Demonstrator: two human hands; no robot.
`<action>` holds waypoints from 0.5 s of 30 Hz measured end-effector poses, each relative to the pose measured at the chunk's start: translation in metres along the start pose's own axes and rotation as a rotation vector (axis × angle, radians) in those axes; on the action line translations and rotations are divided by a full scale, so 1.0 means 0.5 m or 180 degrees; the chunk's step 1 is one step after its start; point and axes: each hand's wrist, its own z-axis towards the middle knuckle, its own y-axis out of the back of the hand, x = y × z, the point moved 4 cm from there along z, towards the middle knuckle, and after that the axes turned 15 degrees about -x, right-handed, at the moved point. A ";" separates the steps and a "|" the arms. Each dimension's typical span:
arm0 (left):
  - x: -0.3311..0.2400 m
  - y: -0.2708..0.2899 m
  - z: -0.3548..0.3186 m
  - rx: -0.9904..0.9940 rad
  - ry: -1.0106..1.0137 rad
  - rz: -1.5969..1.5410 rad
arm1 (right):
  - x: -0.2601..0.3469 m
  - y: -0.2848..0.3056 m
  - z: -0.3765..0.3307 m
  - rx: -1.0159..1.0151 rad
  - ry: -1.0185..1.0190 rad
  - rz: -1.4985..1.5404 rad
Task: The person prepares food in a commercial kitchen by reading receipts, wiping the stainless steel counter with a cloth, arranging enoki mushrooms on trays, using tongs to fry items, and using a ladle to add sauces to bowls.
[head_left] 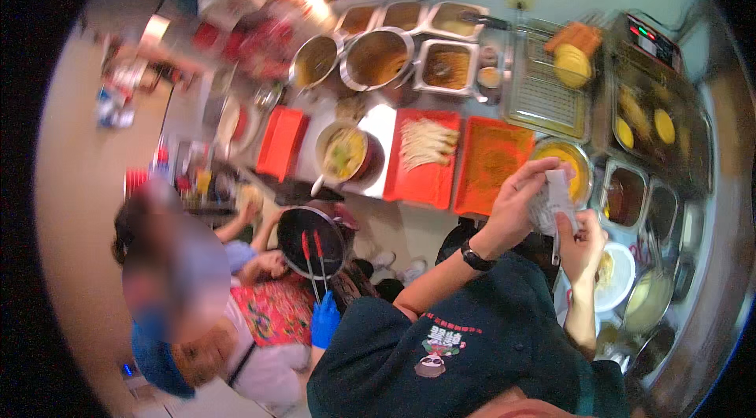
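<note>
The counter [380,125] spans the upper middle and right side of the frame, crowded with food and vessels. At the upper right is a dark metal basin [685,154] with yellow pieces in it, and just left of it a metal tray with a wire rack [535,103]. Near the middle of the frame, a red tray [421,188] carries a row of pale strips, and just right of it a second red tray [466,201] is spread with orange crumbs. A metal bowl [586,166] of yellow contents stands right of that, partly hidden by the hands, and a white round container [626,284] sits lower down at the right.

Both hands are raised right of centre: the left hand [516,197] to the left, the right hand [583,245] just below and to its right. Between them is a small white slip [556,209], thin like paper, creased, with faint grey marks too blurred to make out. It lies inside both grips, each narrowed on it: the left fingers hold its upper part, while the right thumb presses over its lower right part. A black watch [476,255] circles the left wrist.
</note>
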 end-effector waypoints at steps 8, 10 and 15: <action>-0.156 0.333 -0.030 -0.1702 -0.0778 0.0178 | 0.043 -0.386 -0.009 0.1231 -0.0320 0.0790; -0.226 0.470 -0.038 -0.2619 -0.1091 0.0486 | 0.037 -0.520 -0.039 0.1663 -0.0039 0.0652; -0.584 0.940 -0.080 -0.3690 -0.2405 0.1682 | -0.032 -0.817 -0.140 0.2294 -0.0279 0.0657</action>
